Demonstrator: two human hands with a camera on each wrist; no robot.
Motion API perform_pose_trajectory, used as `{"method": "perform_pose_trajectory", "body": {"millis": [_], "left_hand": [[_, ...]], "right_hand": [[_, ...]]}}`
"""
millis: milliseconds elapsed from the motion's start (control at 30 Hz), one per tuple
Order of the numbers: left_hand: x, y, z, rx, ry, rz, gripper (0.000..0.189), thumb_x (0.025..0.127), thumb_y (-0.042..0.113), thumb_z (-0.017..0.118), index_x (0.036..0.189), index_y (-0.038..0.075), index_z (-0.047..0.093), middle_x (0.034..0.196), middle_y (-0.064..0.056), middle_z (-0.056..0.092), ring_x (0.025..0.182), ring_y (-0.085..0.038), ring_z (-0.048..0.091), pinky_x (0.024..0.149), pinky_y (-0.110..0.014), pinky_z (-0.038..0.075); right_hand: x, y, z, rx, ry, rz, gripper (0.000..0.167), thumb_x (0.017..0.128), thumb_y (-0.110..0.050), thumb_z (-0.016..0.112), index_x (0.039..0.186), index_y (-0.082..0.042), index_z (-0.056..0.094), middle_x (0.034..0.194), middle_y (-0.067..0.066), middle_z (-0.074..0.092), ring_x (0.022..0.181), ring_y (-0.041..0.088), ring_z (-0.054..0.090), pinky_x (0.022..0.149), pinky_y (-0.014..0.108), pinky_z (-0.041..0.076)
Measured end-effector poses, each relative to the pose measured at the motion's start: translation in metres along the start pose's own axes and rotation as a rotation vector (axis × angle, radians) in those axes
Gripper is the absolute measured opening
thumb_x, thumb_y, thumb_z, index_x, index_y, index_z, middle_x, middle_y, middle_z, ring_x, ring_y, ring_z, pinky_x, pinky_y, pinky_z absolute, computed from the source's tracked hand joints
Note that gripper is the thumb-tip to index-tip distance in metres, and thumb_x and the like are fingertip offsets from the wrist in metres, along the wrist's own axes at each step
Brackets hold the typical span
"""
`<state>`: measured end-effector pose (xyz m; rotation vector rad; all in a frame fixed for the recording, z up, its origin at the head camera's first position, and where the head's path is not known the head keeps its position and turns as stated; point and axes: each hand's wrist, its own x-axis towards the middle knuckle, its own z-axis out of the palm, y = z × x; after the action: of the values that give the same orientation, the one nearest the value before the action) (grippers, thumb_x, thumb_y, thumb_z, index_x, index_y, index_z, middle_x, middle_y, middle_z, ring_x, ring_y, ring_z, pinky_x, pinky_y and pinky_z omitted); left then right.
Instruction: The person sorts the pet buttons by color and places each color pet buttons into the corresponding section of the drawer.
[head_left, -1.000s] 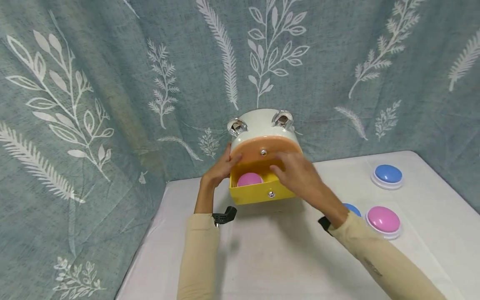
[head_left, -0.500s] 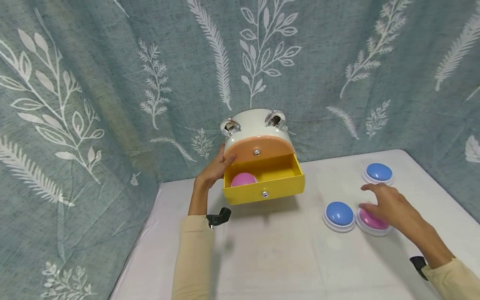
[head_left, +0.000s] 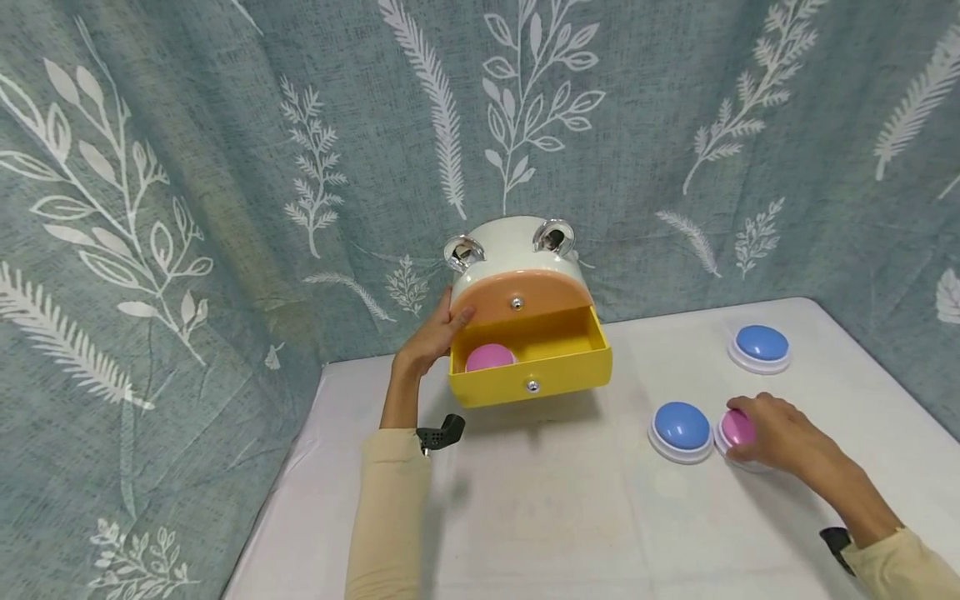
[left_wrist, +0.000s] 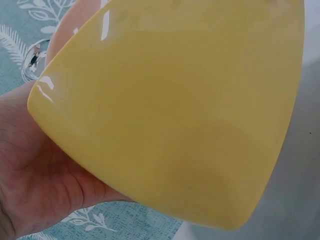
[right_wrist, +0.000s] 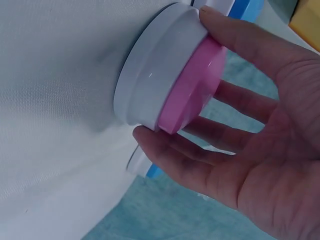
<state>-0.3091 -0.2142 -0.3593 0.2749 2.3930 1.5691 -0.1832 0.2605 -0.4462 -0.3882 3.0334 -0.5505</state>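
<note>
A small two-drawer box (head_left: 510, 246) with a white rounded top and two silver rings stands near the curtain. Its orange upper drawer (head_left: 547, 292) is closed, while the yellow lower drawer (head_left: 570, 377) is pulled out. Inside, at the left, lies a pink domed button (head_left: 489, 357). My left hand (head_left: 431, 337) grips the box's left side, thumb on the front; the yellow drawer's side (left_wrist: 175, 110) fills the left wrist view. At the right, my right hand (head_left: 783, 437) holds another pink domed button (right_wrist: 192, 85), thumb and fingers around its white base (right_wrist: 150, 75).
A blue domed button (head_left: 681, 425) sits close to the left of the held one. Another blue domed button (head_left: 761, 342) stands farther back on the white-covered table (head_left: 540, 517). A leaf-patterned curtain (head_left: 360, 150) hangs behind and along the sides.
My right hand has left the front of the box, moved right to the pink button and closed its fingers around it. My left hand has stayed on the box.
</note>
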Motion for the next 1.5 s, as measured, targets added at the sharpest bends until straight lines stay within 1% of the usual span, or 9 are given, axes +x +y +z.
{"method": "perform_pose_trajectory", "body": {"millis": [167, 267, 400, 600, 933, 1067, 1233, 1300, 1500], "left_hand": [[0.001, 0.000, 0.001, -0.001, -0.003, -0.004, 0.088, 0.112, 0.045, 0.043, 0.166, 0.022, -0.022, 0.170, -0.022, 0.025, 0.148, -0.044, 0.044, 0.114, -0.067, 0.043], [0.001, 0.000, 0.001, -0.002, -0.007, -0.006, 0.088, 0.112, 0.046, 0.043, 0.166, 0.024, -0.022, 0.169, -0.022, 0.027, 0.148, -0.044, 0.044, 0.115, -0.067, 0.042], [0.002, -0.001, 0.001, -0.005, -0.011, 0.000, 0.087, 0.112, 0.046, 0.043, 0.166, 0.027, -0.021, 0.167, -0.022, 0.030, 0.148, -0.044, 0.044, 0.115, -0.067, 0.042], [0.002, -0.001, 0.001, 0.001, -0.013, 0.004, 0.087, 0.111, 0.046, 0.043, 0.166, 0.026, -0.022, 0.168, -0.022, 0.029, 0.149, -0.044, 0.044, 0.115, -0.066, 0.042], [0.003, 0.000, 0.001, 0.001, -0.007, -0.005, 0.089, 0.111, 0.047, 0.044, 0.166, 0.025, -0.022, 0.168, -0.022, 0.026, 0.149, -0.044, 0.044, 0.115, -0.067, 0.042], [0.003, 0.000, 0.000, 0.000, 0.002, -0.013, 0.090, 0.111, 0.048, 0.044, 0.166, 0.023, -0.023, 0.170, -0.021, 0.023, 0.149, -0.044, 0.044, 0.115, -0.066, 0.043], [0.002, -0.001, 0.001, 0.005, 0.002, -0.010, 0.089, 0.111, 0.048, 0.043, 0.166, 0.023, -0.022, 0.170, -0.021, 0.024, 0.148, -0.043, 0.044, 0.114, -0.065, 0.044], [0.001, -0.001, 0.001, 0.005, 0.002, -0.007, 0.089, 0.111, 0.048, 0.043, 0.166, 0.023, -0.022, 0.170, -0.021, 0.025, 0.148, -0.044, 0.044, 0.114, -0.065, 0.044], [0.000, -0.001, 0.001, -0.004, 0.004, 0.007, 0.087, 0.111, 0.047, 0.044, 0.167, 0.025, -0.020, 0.168, -0.021, 0.027, 0.148, -0.043, 0.044, 0.115, -0.066, 0.042]], "right_hand": [[-0.001, 0.000, -0.004, -0.008, 0.036, -0.006, 0.064, 0.070, -0.011, 0.094, 0.118, 0.019, 0.063, 0.095, 0.028, 0.066, 0.087, 0.039, 0.064, 0.081, 0.059, 0.056], [-0.001, -0.003, -0.011, -0.008, 0.070, -0.005, 0.064, 0.070, -0.012, 0.093, 0.118, 0.019, 0.063, 0.094, 0.028, 0.064, 0.083, 0.038, 0.063, 0.078, 0.057, 0.056], [0.001, -0.013, -0.026, -0.009, 0.107, -0.006, 0.065, 0.071, -0.013, 0.092, 0.120, 0.018, 0.063, 0.099, 0.033, 0.064, 0.085, 0.042, 0.064, 0.078, 0.059, 0.057], [0.007, -0.034, -0.048, -0.033, 0.137, -0.006, 0.066, 0.074, -0.016, 0.090, 0.125, 0.016, 0.062, 0.107, 0.040, 0.061, 0.087, 0.051, 0.064, 0.077, 0.062, 0.059], [0.017, -0.062, -0.068, -0.029, 0.220, -0.071, 0.064, 0.077, -0.019, 0.085, 0.128, 0.011, 0.061, 0.104, 0.033, 0.064, 0.086, 0.041, 0.063, 0.073, 0.053, 0.058], [0.024, -0.080, -0.075, 0.011, 0.186, -0.044, 0.066, 0.079, -0.021, 0.084, 0.131, 0.010, 0.059, 0.107, 0.033, 0.064, 0.088, 0.041, 0.063, 0.072, 0.051, 0.059], [0.034, -0.110, -0.081, 0.064, 0.148, -0.016, 0.067, 0.083, -0.024, 0.081, 0.138, 0.008, 0.056, 0.120, 0.034, 0.061, 0.105, 0.048, 0.058, 0.080, 0.056, 0.061], [0.038, -0.123, -0.082, 0.096, 0.148, -0.028, 0.067, 0.084, -0.025, 0.081, 0.139, 0.006, 0.056, 0.123, 0.033, 0.060, 0.110, 0.049, 0.057, 0.084, 0.057, 0.061], [0.056, -0.161, -0.086, 0.179, 0.165, -0.091, 0.065, 0.085, -0.024, 0.081, 0.140, 0.003, 0.059, 0.123, 0.027, 0.058, 0.112, 0.041, 0.057, 0.091, 0.056, 0.060]]}}
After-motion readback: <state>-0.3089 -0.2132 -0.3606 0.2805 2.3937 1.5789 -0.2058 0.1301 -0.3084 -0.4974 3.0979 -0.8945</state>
